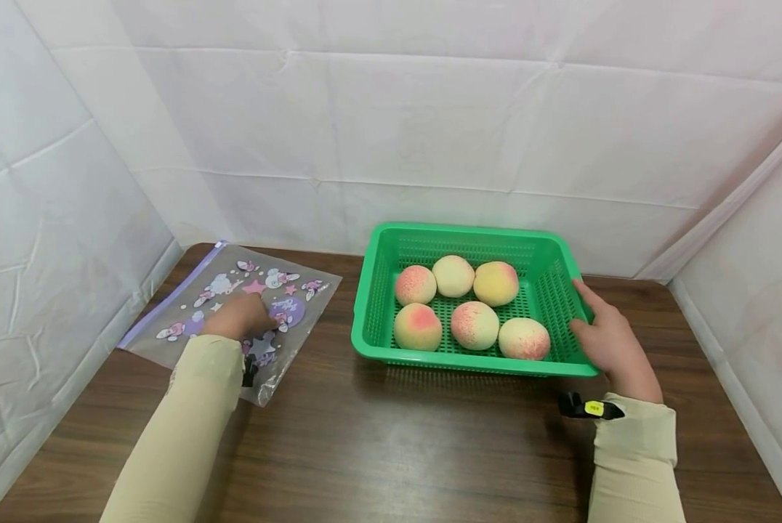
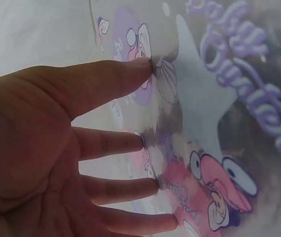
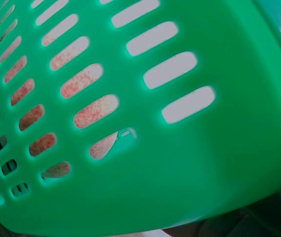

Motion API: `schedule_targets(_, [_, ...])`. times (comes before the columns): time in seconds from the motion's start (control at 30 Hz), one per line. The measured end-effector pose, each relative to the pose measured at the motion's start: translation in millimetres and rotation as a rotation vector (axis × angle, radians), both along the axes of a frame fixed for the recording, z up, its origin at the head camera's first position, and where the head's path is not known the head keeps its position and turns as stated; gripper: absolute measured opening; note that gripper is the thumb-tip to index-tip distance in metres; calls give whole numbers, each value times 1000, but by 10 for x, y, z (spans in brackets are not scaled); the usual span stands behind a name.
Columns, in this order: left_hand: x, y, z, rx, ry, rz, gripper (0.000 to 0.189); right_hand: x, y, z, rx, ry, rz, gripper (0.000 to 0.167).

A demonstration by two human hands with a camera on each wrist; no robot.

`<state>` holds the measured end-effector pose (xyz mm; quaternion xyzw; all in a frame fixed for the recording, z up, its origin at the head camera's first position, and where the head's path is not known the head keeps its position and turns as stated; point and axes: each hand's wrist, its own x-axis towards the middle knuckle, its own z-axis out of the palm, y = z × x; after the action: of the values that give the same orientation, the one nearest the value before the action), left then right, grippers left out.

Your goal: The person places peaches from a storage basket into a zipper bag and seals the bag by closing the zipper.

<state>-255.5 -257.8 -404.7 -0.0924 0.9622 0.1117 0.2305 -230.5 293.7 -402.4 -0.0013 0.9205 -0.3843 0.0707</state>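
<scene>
On the left, a clear zip bag [image 1: 299,290] printed with cartoon figures, stars and lettering lies flat on the table. My left hand [image 1: 239,317] is over it; in the left wrist view the extended thumb and fingers [image 2: 110,143] touch the printed plastic. To the right stands a green slotted basket [image 1: 463,361] holding several peaches [image 1: 474,325], cream with pink or red blush. My right hand [image 1: 613,341] holds the basket's right end, its thumb over the rim. In the right wrist view the basket wall [image 3: 180,163] fills most of the picture; the holding fingers cannot be made out.
The dark wood table [image 1: 391,450] runs below the bag and basket. A white sheet [image 1: 391,116] hangs behind it, close to the basket's back edge, with more white sheeting at both sides. Each wrist wears a black strap, the right one with a yellow label [image 1: 594,408].
</scene>
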Motion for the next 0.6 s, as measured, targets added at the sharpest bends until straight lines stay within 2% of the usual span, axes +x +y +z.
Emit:
schedule_targets(0.17, [-5, -18, 11, -12, 29, -59, 51, 8, 13, -8, -26, -4, 1, 71])
schedule_targets(0.37, [20, -59, -2, 18, 73, -125, 53, 12, 13, -12, -27, -2, 5, 71])
schedule_targets(0.6, [42, -109, -24, 61, 77, -127, 55, 3, 3, -5, -24, -1, 4, 71])
